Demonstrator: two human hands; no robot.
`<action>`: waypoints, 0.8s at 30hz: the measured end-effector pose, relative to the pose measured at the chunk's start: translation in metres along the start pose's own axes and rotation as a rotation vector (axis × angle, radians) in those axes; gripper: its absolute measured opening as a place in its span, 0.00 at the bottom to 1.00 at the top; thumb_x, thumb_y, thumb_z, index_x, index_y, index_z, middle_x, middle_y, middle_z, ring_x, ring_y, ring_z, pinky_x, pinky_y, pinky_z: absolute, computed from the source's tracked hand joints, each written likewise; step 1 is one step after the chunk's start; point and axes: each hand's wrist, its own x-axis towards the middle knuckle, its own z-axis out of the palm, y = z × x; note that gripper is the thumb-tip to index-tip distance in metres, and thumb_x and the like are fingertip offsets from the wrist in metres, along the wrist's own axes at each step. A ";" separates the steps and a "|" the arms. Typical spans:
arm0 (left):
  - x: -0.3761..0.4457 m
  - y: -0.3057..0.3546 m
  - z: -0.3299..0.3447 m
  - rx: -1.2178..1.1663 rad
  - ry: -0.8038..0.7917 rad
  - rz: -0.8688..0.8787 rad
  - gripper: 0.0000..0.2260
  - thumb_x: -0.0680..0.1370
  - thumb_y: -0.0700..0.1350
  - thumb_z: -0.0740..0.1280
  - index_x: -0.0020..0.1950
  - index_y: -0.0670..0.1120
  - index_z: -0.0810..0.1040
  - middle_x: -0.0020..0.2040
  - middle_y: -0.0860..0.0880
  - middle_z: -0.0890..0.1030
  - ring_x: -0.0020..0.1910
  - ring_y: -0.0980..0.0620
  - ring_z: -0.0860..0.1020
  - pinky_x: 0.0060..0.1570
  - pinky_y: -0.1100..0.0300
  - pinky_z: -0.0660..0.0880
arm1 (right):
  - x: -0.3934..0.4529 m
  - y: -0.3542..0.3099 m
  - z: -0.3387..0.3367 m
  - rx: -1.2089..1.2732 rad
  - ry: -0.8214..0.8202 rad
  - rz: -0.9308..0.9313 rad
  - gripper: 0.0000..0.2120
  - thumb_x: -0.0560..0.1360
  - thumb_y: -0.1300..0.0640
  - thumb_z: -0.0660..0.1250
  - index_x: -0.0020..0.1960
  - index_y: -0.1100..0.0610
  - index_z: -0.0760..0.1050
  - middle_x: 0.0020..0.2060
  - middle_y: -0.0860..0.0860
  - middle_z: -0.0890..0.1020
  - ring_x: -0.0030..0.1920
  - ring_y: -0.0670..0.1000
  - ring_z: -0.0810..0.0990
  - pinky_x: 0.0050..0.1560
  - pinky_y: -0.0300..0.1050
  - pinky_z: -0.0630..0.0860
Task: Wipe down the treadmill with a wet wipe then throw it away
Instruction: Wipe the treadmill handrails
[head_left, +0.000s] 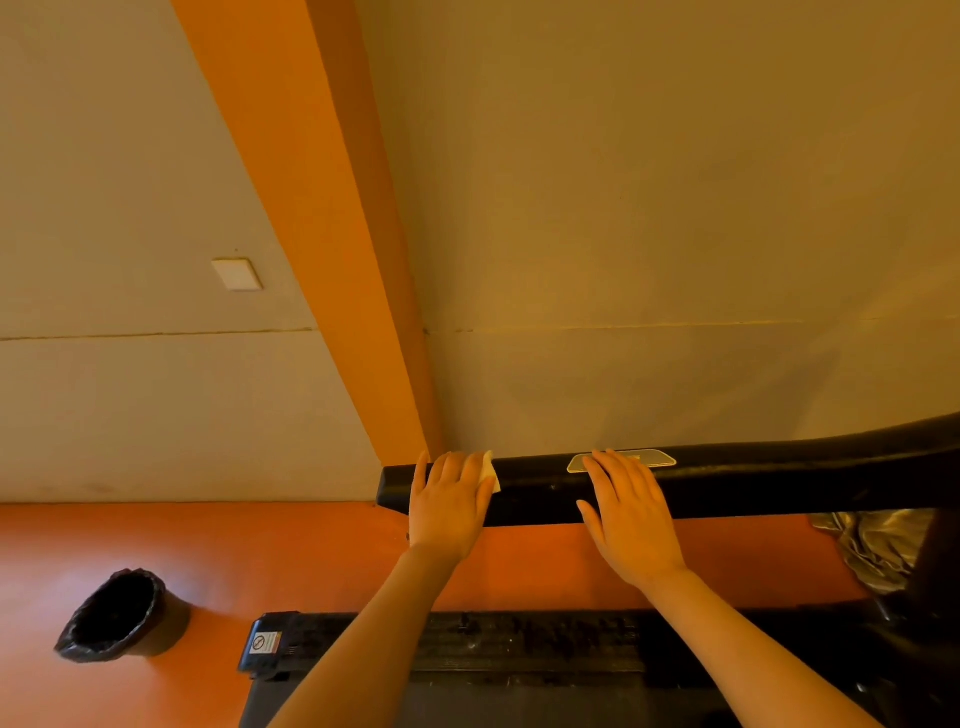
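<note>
Head view looks down over a black treadmill handrail (727, 483) that runs across the frame from about 9 o'clock of centre toward 3 o'clock. The left hand (448, 506) lies flat on the rail's left end, fingers straight and close together, pressing a white wet wipe (490, 470) against the padding; only a corner of the wipe shows, at 1 o'clock of the hand. The right hand (631, 512) rests palm-down on the same rail, well apart from the left, at its 3 o'clock, fingers straight and slightly spread, holding nothing. Its fingertips cover the left part of a pale oval sensor plate (649, 460) set into the top of the rail. Below the forearms, at 6 o'clock, lies the treadmill deck (519, 644), dark and ridged, with a small warning label (265, 643) on its left corner. A black-lined waste bin (117, 618) stands on the orange floor (182, 540) at 8 o'clock, well apart from both hands. A white wall plate (237, 274) sits at 10 o'clock beside an orange pillar (291, 208).
</note>
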 end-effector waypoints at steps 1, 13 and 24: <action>-0.006 -0.002 0.003 -0.002 -0.001 -0.007 0.21 0.84 0.56 0.46 0.77 0.54 0.59 0.73 0.52 0.67 0.75 0.50 0.62 0.76 0.47 0.48 | 0.000 0.000 -0.001 0.000 -0.002 -0.002 0.25 0.76 0.46 0.61 0.66 0.59 0.76 0.63 0.58 0.79 0.64 0.59 0.77 0.66 0.54 0.67; -0.006 -0.022 -0.004 -0.018 0.003 -0.058 0.34 0.76 0.61 0.31 0.77 0.55 0.60 0.73 0.52 0.68 0.74 0.50 0.63 0.76 0.44 0.47 | -0.001 0.001 -0.004 0.006 -0.016 -0.012 0.24 0.81 0.44 0.55 0.67 0.59 0.75 0.63 0.57 0.78 0.65 0.58 0.77 0.66 0.53 0.66; -0.035 -0.033 0.021 -0.079 0.065 -0.078 0.26 0.82 0.60 0.39 0.77 0.52 0.58 0.75 0.47 0.66 0.76 0.45 0.61 0.74 0.41 0.55 | -0.002 0.003 -0.005 0.015 -0.066 -0.008 0.28 0.79 0.43 0.50 0.67 0.59 0.74 0.64 0.57 0.78 0.66 0.58 0.76 0.67 0.53 0.66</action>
